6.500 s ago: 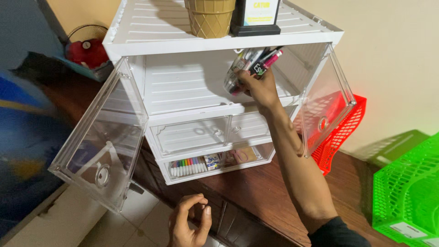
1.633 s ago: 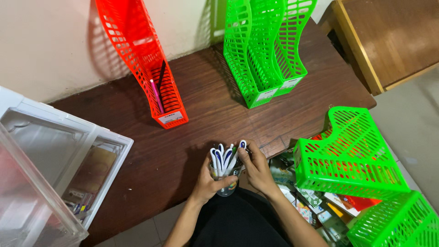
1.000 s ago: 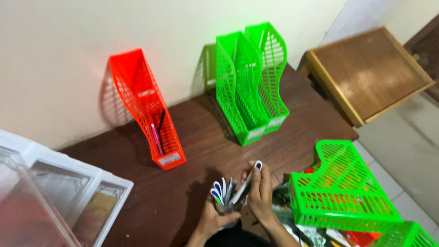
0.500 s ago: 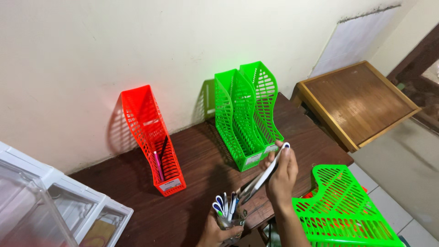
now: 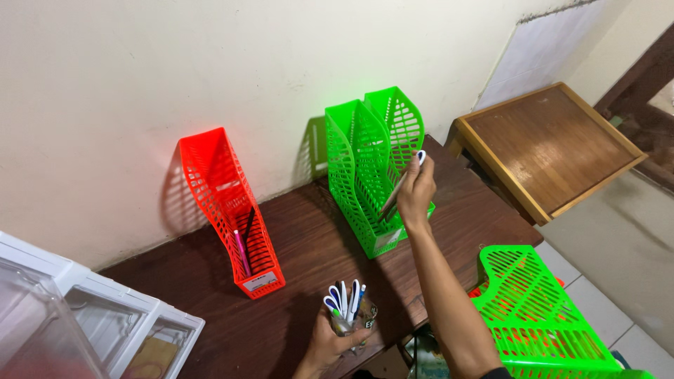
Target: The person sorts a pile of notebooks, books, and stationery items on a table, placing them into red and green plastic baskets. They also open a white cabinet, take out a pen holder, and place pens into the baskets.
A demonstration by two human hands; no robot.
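One dark wooden surface [image 5: 309, 245] against a cream wall [image 5: 210, 63], tiled floor [image 5: 618, 238] to the right. One small wooden side table [image 5: 554, 144] off the surface's right end. One clear plastic drawer unit [image 5: 91, 316] at lower left. Green file holders: two upright [image 5: 368, 165] by the wall, one more [image 5: 537, 309] low at right. One red file holder [image 5: 228, 207] with a pink pen inside. One clear cup [image 5: 351, 319] with about five pens, left hand [image 5: 326, 347] wrapped closed around it. Right hand [image 5: 415, 189] pinched shut on one pen [image 5: 401, 186], held over the upright green holders.
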